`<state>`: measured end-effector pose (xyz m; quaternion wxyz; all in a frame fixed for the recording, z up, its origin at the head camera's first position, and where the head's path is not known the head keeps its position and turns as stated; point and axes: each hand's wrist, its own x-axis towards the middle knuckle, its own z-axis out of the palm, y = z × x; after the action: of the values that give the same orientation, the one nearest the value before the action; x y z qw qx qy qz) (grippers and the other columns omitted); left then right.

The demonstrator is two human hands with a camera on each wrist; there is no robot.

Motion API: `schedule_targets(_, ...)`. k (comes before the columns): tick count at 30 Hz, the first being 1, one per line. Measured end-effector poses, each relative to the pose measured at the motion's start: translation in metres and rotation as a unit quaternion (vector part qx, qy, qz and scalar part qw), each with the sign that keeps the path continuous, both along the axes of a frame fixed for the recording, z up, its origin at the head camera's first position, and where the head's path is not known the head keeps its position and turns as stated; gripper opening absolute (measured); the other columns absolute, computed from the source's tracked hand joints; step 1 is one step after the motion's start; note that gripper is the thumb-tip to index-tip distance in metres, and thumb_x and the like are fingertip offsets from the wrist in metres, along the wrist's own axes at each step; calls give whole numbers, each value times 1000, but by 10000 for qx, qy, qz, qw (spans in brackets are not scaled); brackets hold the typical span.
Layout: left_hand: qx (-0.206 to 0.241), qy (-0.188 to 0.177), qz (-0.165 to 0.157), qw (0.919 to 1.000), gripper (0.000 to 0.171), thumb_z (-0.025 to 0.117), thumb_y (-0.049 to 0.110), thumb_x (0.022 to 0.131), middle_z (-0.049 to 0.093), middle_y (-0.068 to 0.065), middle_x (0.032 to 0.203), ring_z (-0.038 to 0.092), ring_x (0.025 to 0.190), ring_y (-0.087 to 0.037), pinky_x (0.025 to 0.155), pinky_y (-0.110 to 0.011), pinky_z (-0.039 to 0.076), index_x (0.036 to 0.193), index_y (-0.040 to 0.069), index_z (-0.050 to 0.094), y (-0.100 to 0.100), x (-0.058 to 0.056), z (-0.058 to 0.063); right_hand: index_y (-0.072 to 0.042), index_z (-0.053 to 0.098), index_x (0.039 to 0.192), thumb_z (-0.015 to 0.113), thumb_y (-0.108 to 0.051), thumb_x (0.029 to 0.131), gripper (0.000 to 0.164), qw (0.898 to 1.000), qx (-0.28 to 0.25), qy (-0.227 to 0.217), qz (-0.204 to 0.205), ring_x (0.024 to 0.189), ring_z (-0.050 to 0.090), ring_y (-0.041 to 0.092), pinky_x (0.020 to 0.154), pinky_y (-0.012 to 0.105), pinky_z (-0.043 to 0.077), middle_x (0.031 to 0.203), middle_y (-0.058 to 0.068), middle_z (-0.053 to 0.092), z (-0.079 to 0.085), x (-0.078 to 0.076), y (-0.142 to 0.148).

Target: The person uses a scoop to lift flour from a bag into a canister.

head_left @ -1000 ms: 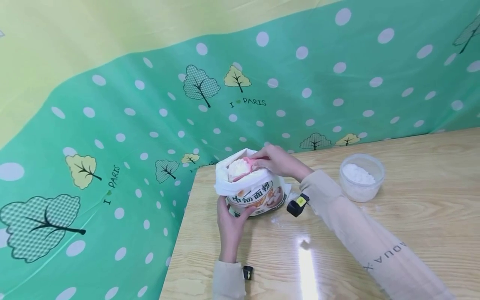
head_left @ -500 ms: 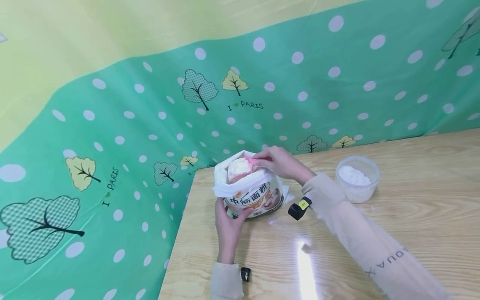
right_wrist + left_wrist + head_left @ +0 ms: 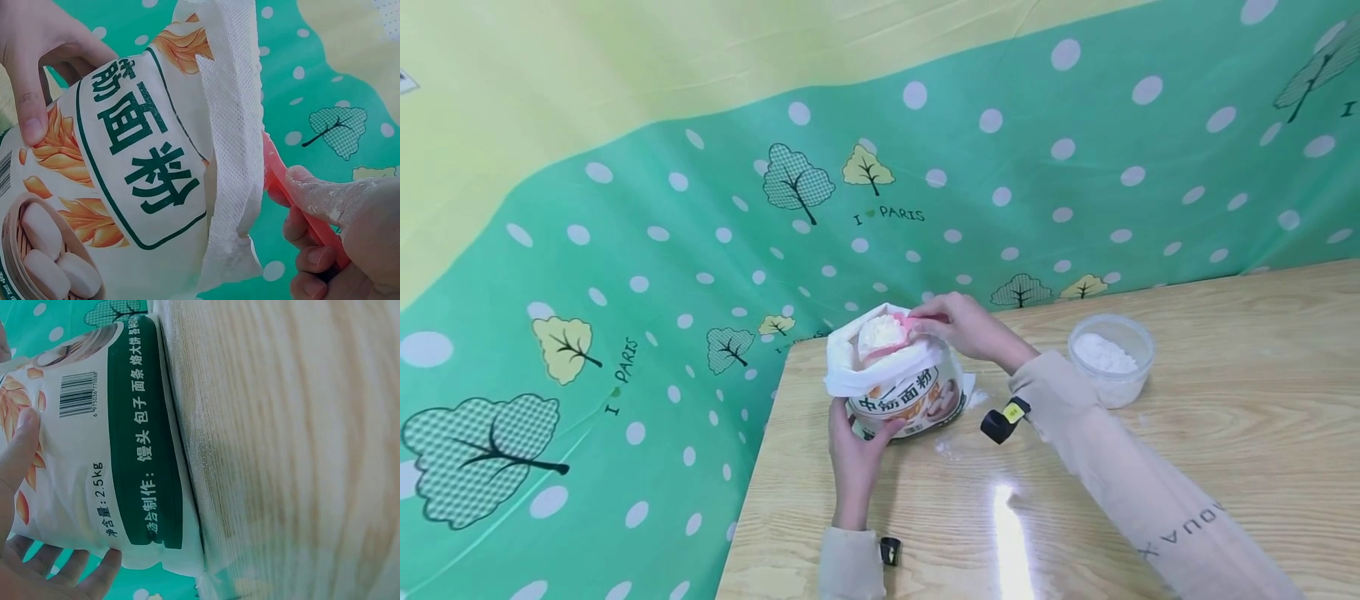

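A white flour bag (image 3: 898,404) with its top rolled back stands on the wooden table. My left hand (image 3: 853,458) grips its lower left side, the thumb on the printed front and the other fingers around the side. In the right wrist view my right hand (image 3: 340,231) holds the handle of a pink scoop (image 3: 315,225), the thumb lying along it and powdered white. Heaped with white flour (image 3: 882,332), the scoop's bowl sits in the bag's mouth. The bag's rim hides the bowl from the right wrist camera.
Right of the bag is a round clear plastic tub (image 3: 1126,385) partly filled with white powder. Some spilled powder (image 3: 946,450) dusts the wooden table (image 3: 940,517). A green patterned cloth (image 3: 715,267) hangs behind and to the left.
The scoop has risen slightly within the bag's mouth, its flour heap showing more. The left hand keeps its grip on the bag. The head view has shifted slightly.
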<state>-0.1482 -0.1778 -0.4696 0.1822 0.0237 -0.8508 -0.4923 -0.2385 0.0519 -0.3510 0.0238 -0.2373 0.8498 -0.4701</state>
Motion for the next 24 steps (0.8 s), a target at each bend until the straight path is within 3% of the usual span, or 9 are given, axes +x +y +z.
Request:
schedule_targets(8,-48,-27,48,10000,91,90,41,67,50,-1,141,43,135,-21,116,-44,41,142,18,43,0,-1,-1,-4,67,126,63,-17,98,31,10000,-67,-5,-10,122,58,34,99,44,55,127,16,66,2,4,3)
schedule_targets(24,-42,0,30,10000,91,90,41,66,51,0,140,44,135,-21,116,-44,40,141,17,44,-1,-1,-1,-4,66,127,63,-19,98,32,9999,-87,-41,-72,111,63,29,97,43,56,124,16,67,4,11,15)
